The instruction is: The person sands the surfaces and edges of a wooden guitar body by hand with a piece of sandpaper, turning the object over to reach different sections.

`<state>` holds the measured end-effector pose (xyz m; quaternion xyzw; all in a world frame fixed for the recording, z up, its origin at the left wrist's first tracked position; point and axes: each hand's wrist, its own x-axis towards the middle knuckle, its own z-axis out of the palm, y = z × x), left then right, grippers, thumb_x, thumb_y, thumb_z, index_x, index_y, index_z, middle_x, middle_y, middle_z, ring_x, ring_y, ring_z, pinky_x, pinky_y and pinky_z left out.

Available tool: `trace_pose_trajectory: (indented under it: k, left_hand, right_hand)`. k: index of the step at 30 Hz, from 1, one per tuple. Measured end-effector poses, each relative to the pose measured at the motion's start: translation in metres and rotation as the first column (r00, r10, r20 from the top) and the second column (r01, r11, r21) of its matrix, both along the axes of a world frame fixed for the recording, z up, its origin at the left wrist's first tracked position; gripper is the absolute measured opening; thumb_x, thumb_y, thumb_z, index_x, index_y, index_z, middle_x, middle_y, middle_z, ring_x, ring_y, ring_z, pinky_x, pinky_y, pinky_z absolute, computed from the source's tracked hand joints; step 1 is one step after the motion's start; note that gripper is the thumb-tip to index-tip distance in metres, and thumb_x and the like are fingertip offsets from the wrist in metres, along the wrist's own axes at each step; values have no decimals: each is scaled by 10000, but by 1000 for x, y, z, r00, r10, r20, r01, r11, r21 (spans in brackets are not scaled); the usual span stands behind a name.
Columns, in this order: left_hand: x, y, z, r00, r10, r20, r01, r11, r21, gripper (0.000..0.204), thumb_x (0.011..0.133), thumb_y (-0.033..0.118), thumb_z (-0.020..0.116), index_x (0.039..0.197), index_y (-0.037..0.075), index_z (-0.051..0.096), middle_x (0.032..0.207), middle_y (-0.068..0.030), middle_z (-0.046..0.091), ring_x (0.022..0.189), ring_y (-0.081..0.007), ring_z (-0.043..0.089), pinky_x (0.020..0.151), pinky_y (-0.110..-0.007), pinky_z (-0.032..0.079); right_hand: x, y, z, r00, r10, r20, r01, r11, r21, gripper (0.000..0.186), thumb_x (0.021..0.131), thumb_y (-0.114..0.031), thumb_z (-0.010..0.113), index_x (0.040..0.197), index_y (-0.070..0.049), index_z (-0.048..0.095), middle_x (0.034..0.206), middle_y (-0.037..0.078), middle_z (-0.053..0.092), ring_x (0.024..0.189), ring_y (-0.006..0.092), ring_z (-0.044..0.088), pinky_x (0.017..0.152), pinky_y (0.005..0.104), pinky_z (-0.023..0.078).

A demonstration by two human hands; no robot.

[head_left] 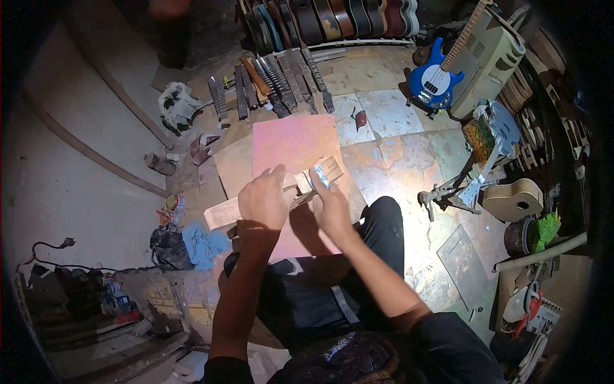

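Across my lap, over a pink board (294, 137) on the floor, lies a long pale wooden piece (222, 214) with a rounded left end and a slotted right end. My left hand (261, 200) is closed around its middle, knuckles up. Gripping it near the slotted end is my right hand (332, 211), thumb on top. A small blue-and-white patch (322, 176) shows beside that thumb; I cannot make out what it is. The undersides of both grips are hidden.
Several guitar necks (281, 80) lie beyond the board, with guitar bodies (332, 22) racked behind. A blue electric bass (437, 80) leans at the far right, above an acoustic guitar body (511, 200). A light blue cloth (203, 244) and black bag (169, 248) sit at left.
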<state>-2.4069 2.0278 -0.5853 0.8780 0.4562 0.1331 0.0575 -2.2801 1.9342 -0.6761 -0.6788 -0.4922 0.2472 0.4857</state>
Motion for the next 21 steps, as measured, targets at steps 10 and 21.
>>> trace_pose_trajectory:
  k: [10, 21]
  left_hand:
    - [5, 5, 3, 1000, 17, -7, -17, 1000, 5, 343, 791, 392, 729, 964, 98, 696, 905, -163, 715, 843, -401, 701, 725, -510, 531]
    - [-3, 26, 8, 997, -61, -53, 61, 998, -16, 363, 759, 384, 756, 999, 116, 715, 979, -150, 740, 876, -387, 707, 746, -501, 547]
  right_hand:
    - [-19, -5, 16, 772, -15, -635, -70, 992, -108, 573, 972, -69, 505, 1544, -51, 487, 916, 101, 702, 775, 246, 672, 702, 376, 539]
    - [-16, -15, 26, 990, -132, 52, 116, 965, 235, 517, 902, 37, 547, 1416, -4, 593, 1331, 266, 616, 1302, 378, 575, 1131, 420, 439]
